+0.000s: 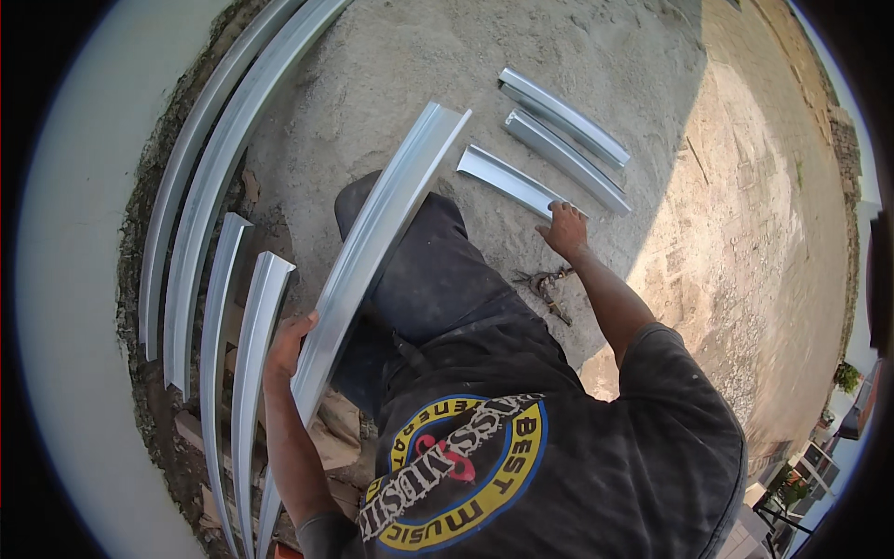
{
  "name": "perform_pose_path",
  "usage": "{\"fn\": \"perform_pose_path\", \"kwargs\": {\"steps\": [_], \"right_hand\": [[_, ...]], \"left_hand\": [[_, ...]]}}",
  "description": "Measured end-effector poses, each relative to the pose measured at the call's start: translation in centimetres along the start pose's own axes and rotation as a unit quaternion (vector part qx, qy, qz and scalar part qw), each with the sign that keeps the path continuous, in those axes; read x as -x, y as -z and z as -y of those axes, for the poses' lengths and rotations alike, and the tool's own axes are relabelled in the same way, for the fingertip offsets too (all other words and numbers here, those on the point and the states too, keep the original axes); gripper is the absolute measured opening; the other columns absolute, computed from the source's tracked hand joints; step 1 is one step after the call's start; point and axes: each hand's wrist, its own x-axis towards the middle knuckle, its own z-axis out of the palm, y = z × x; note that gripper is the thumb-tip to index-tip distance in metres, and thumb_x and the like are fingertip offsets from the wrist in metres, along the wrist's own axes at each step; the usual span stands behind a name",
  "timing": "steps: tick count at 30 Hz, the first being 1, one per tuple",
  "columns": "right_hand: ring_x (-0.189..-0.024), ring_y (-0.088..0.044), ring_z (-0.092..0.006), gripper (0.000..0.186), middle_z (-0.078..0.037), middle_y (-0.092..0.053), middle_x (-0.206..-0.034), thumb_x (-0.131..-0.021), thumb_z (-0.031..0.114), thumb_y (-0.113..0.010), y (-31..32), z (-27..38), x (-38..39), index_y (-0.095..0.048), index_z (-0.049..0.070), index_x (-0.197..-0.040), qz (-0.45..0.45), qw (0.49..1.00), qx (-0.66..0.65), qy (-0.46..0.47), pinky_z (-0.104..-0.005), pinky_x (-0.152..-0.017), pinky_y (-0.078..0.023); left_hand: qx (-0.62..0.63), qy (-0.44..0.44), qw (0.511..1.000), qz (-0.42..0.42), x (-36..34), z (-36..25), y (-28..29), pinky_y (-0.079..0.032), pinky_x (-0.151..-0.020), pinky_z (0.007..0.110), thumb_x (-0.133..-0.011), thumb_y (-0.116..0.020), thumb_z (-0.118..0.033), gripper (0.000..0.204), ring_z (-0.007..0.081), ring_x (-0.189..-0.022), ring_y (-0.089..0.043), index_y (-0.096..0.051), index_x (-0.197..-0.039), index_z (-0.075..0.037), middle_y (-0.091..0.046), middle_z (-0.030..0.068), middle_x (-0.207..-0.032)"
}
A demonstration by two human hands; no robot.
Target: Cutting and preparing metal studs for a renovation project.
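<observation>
My left hand (291,345) is closed round the edge of a long silver metal channel (386,200), which slants across my bent left leg with its far end raised to the right. On the ground to the right, my right hand (564,231) has its fingers closed over the near end of a short metal channel (507,177). Beyond it lie two more short pieces, a closer channel (568,160) and a farther channel (565,116), roughly parallel. Beside my right forearm, a worn plier-like tool (551,296) rests on the ground.
Several long metal channels (221,177) lie along the foot of a pale wall (84,205) at the left. Broken stones (333,433) sit below the long channel. Sandy ground (400,56) stretches ahead, with sunlit paving (745,242) at the right.
</observation>
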Motion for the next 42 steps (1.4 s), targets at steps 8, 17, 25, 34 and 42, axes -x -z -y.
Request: {"fn": "perform_pose_path", "kwargs": {"steps": [8, 17, 25, 34, 42], "right_hand": [[-0.154, -0.02, -0.0439, 0.132, -0.024, -0.024, -0.164, -0.062, 0.05, -0.094, -10.3, -5.3, 12.7, -0.013, 0.021, -0.163, 0.144, 0.981, 0.113, -0.061, -0.064, -0.12, -0.023], [-0.157, -0.001, -0.0447, 0.146, -0.027, -0.003, -0.168, -0.06, 0.055, -0.093, -15.5, -8.1, 11.8, 0.004, 0.026, -0.165, 0.077, 0.973, 0.215, -0.04, -0.066, -0.122, -0.005], [-0.156, -0.001, -0.0471, 0.149, -0.029, -0.002, -0.168, -0.056, 0.062, -0.092, -12.7, -5.9, 12.0, 0.001, 0.022, -0.166, 0.142, 0.965, 0.216, -0.035, -0.0688, -0.12, -0.006], [-0.154, -0.011, -0.0491, 0.116, -0.032, -0.018, -0.163, -0.077, 0.041, -0.082, -17.4, -12.5, 13.1, -0.01, 0.022, -0.165, -0.065, 0.95, 0.293, 0.085, -0.0699, -0.12, -0.01], [-0.15, -0.023, -0.047, 0.096, -0.03, -0.031, -0.156, -0.084, 0.031, -0.073, -5.9, -7.7, 13.5, -0.02, 0.023, -0.163, 0.391, 0.92, 0.01, -0.032, -0.065, -0.12, -0.018]], "left_hand": [[0.022, 0.051, 0.998, -0.017, -0.5, 0.5, -0.3, -0.045, -0.092, 0.037, -0.085, -0.07, -0.048, 0.065, 0.024, -0.1, -0.062, -0.068, -0.124, 0.003, -0.07, 0.0151, -0.109], [0.038, 0.047, 0.998, 0.009, -0.2, 1.2, -0.5, -0.047, -0.081, 0.034, -0.087, -0.067, -0.047, 0.056, 0.0206, -0.087, -0.063, -0.072, -0.111, 0.003, -0.071, 0.0127, -0.097], [0.06, 0.015, 0.997, 0.048, 0.8, 0.2, -0.3, -0.047, -0.071, 0.032, -0.094, -0.062, -0.046, 0.051, 0.0164, -0.073, -0.063, -0.075, -0.102, 0.002, -0.071, 0.0088, -0.086], [0.068, 0.019, 0.994, 0.085, -1.1, 0.6, -0.4, -0.047, -0.078, 0.032, -0.093, -0.067, -0.042, 0.045, 0.0159, -0.083, -0.062, -0.074, -0.102, 0.001, -0.071, 0.0076, -0.092], [0.061, -0.014, 0.997, 0.051, -1.7, 4.1, 0.4, -0.039, -0.104, 0.034, -0.09, -0.067, -0.044, 0.057, 0.0198, -0.11, -0.06, -0.069, -0.126, 0.002, -0.071, 0.0105, -0.113]]}}
